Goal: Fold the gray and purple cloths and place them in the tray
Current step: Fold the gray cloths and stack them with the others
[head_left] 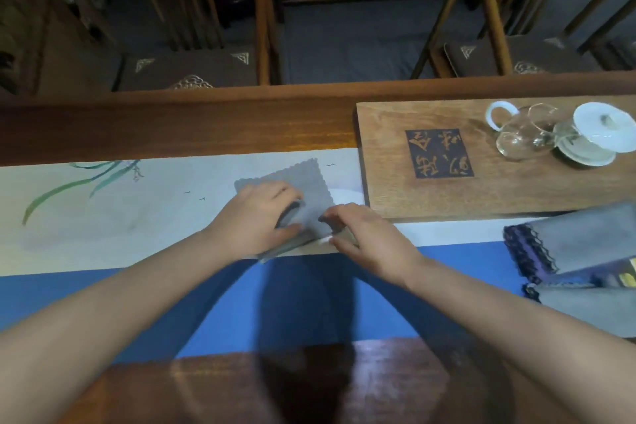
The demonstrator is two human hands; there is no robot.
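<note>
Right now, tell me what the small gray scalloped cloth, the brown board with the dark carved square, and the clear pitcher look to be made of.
Small gray scalloped cloth: soft matte fabric, perhaps microfibre or suede-like; it bends under the hands and has pinked edges.
Brown board with the dark carved square: wood with a low sheen; grain lines show.
Clear pitcher: probably glass, transparent with bright reflections; its handle is opaque white.
</note>
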